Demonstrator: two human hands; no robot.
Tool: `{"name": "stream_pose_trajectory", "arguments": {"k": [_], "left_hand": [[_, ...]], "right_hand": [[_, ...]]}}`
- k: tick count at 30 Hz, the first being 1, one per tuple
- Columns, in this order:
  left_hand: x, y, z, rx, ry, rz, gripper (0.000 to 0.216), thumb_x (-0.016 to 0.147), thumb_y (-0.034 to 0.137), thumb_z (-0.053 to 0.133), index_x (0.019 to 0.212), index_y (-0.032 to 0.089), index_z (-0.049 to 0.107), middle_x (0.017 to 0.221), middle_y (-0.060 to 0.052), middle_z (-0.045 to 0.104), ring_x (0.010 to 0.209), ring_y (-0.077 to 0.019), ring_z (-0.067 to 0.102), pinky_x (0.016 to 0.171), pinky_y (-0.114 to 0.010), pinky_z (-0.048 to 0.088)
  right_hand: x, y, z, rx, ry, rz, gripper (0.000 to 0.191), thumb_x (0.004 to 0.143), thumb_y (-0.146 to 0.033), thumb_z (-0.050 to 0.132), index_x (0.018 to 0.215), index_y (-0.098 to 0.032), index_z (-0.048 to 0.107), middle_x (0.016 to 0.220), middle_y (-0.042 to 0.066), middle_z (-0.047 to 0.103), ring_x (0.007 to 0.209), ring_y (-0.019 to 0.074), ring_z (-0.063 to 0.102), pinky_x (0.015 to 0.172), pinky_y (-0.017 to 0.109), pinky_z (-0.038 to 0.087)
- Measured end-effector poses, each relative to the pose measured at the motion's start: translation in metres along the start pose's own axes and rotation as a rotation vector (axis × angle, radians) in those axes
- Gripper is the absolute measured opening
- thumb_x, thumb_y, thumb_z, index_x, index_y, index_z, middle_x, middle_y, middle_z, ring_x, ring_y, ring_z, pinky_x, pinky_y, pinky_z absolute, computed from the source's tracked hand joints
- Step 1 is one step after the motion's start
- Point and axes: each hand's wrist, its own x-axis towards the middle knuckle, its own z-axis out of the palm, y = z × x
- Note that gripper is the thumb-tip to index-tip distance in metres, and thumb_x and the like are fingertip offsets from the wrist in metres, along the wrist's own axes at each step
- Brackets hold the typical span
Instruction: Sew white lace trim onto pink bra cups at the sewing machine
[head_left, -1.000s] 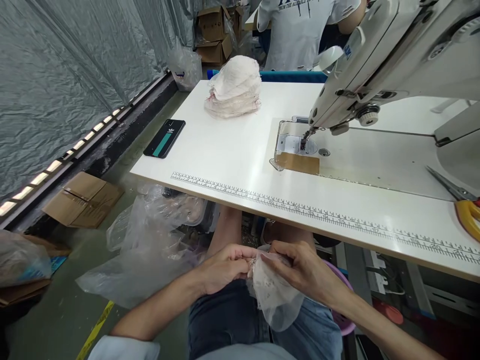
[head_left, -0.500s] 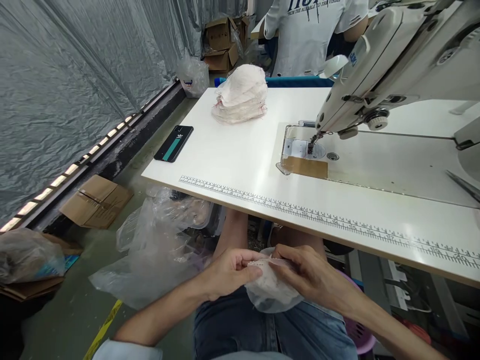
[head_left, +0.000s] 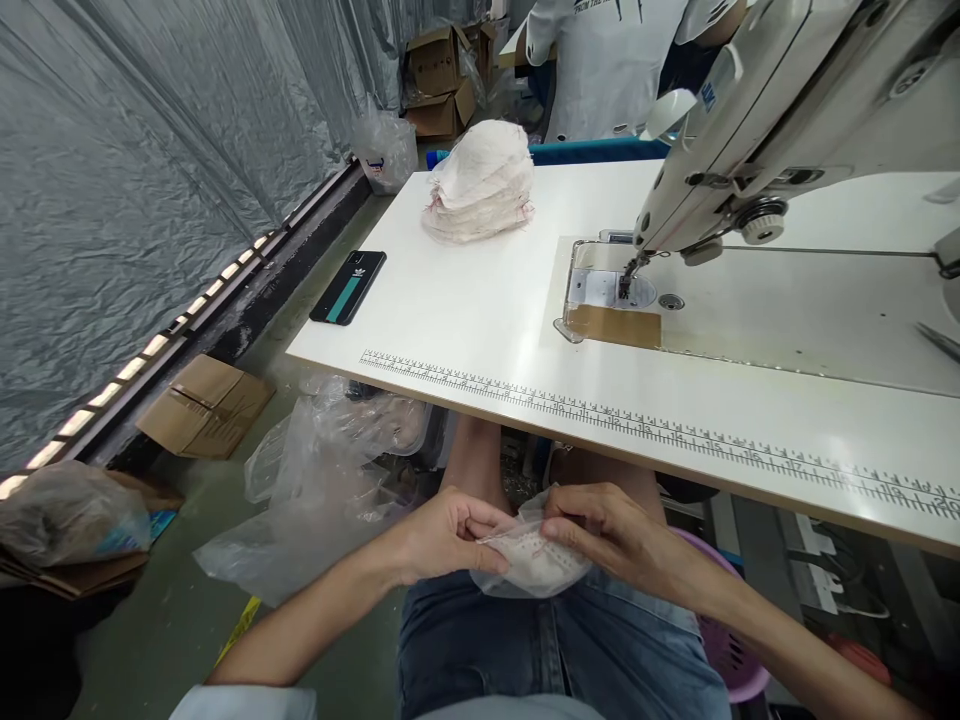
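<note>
Above my lap, just below the table's front edge, both hands hold a small, thin whitish fabric piece, sheer at its edges with a row of fine marks on it. My left hand pinches its left edge between thumb and fingers. At its upper right edge, my right hand has thumb and fingers closed on the cloth. On the white table lies a stack of similar pale cloth pieces, with reddish threads at their edges.
A sewing machine stands on the table's right side; scissors lie at the far right. A phone rests near the left edge. Plastic bags and a cardboard box are on the floor. A person sits beyond the table.
The fabric has tilted and flattened between my hands, its marked side showing more. Both hands still grip it. The view has shifted slightly.
</note>
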Motion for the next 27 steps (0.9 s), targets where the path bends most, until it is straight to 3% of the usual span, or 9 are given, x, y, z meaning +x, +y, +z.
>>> {"name": "stream_pose_trajectory", "arguments": {"k": [3, 5, 7, 9, 11, 18, 20, 24, 27], "left_hand": [[-0.003, 0.002, -0.002, 0.046, 0.013, -0.039, 0.047, 0.061, 0.030, 0.079, 0.103, 0.013, 0.070, 0.088, -0.009, 0.073, 0.073, -0.0172, 0.064, 0.070, -0.025, 0.048], [-0.005, 0.003, -0.004, 0.068, 0.010, -0.063, 0.045, 0.060, 0.030, 0.079, 0.101, 0.013, 0.071, 0.086, -0.008, 0.073, 0.072, -0.0174, 0.064, 0.070, -0.026, 0.049], [-0.006, 0.003, -0.005, 0.083, 0.017, -0.082, 0.043, 0.060, 0.029, 0.079, 0.099, 0.013, 0.072, 0.085, -0.008, 0.073, 0.071, -0.0170, 0.064, 0.071, -0.027, 0.049], [-0.007, 0.001, -0.007, 0.099, 0.037, -0.092, 0.041, 0.060, 0.029, 0.079, 0.096, 0.013, 0.073, 0.082, -0.007, 0.073, 0.069, -0.0157, 0.064, 0.069, -0.025, 0.048], [-0.008, -0.003, -0.010, 0.098, 0.068, -0.102, 0.039, 0.058, 0.031, 0.080, 0.093, 0.013, 0.074, 0.079, -0.006, 0.073, 0.065, -0.0143, 0.062, 0.066, -0.023, 0.047], [-0.012, -0.014, -0.013, 0.084, 0.274, -0.110, 0.040, 0.057, 0.035, 0.081, 0.088, 0.010, 0.075, 0.076, -0.009, 0.072, 0.064, -0.0149, 0.061, 0.064, -0.023, 0.046], [-0.013, -0.012, -0.011, 0.111, 0.256, -0.110, 0.039, 0.059, 0.034, 0.080, 0.089, 0.011, 0.074, 0.078, -0.008, 0.072, 0.066, -0.0153, 0.061, 0.064, -0.023, 0.046], [-0.011, -0.004, -0.009, 0.235, 0.084, -0.064, 0.040, 0.060, 0.030, 0.080, 0.095, 0.013, 0.073, 0.083, -0.005, 0.071, 0.071, -0.0147, 0.059, 0.066, -0.022, 0.043], [-0.004, -0.002, -0.008, 0.336, 0.083, -0.036, 0.030, 0.068, 0.033, 0.074, 0.089, 0.011, 0.073, 0.074, -0.003, 0.069, 0.063, -0.0109, 0.054, 0.058, -0.019, 0.038]], "right_hand": [[0.000, -0.004, -0.001, 0.069, -0.009, -0.027, 0.030, 0.082, -0.047, 0.060, 0.086, -0.020, 0.050, 0.091, 0.003, 0.054, 0.078, 0.0154, 0.050, 0.064, 0.024, 0.038], [0.004, -0.006, -0.002, 0.108, -0.064, -0.029, 0.050, 0.071, -0.049, 0.071, 0.106, -0.022, 0.048, 0.114, 0.007, 0.050, 0.098, 0.0205, 0.049, 0.077, 0.028, 0.041], [0.010, -0.004, -0.001, 0.118, -0.164, -0.036, 0.068, 0.066, -0.048, 0.075, 0.121, -0.025, 0.044, 0.121, 0.008, 0.048, 0.107, 0.0233, 0.046, 0.084, 0.031, 0.040], [0.016, 0.000, 0.000, 0.110, -0.251, -0.039, 0.066, 0.067, -0.046, 0.074, 0.123, -0.024, 0.047, 0.113, 0.006, 0.052, 0.105, 0.0233, 0.046, 0.084, 0.032, 0.039], [0.020, 0.004, 0.002, 0.093, -0.285, -0.021, 0.051, 0.069, -0.044, 0.072, 0.112, -0.022, 0.056, 0.099, 0.004, 0.055, 0.097, 0.0217, 0.047, 0.079, 0.030, 0.039], [0.017, 0.010, 0.007, 0.130, -0.250, 0.027, 0.017, 0.076, -0.032, 0.067, 0.078, -0.016, 0.063, 0.067, -0.002, 0.052, 0.068, 0.0138, 0.047, 0.059, 0.022, 0.034], [0.017, 0.011, 0.009, 0.207, -0.257, 0.023, 0.017, 0.080, -0.031, 0.063, 0.074, -0.015, 0.064, 0.064, -0.002, 0.052, 0.063, 0.0122, 0.047, 0.057, 0.022, 0.034], [0.023, 0.013, 0.009, 0.251, -0.306, -0.025, 0.020, 0.083, -0.032, 0.060, 0.077, -0.014, 0.064, 0.063, -0.002, 0.054, 0.059, 0.0105, 0.047, 0.055, 0.021, 0.033], [0.027, 0.013, 0.006, 0.173, -0.336, -0.080, 0.022, 0.085, -0.034, 0.057, 0.079, -0.014, 0.066, 0.065, -0.001, 0.057, 0.063, 0.0118, 0.049, 0.058, 0.022, 0.034]]}}
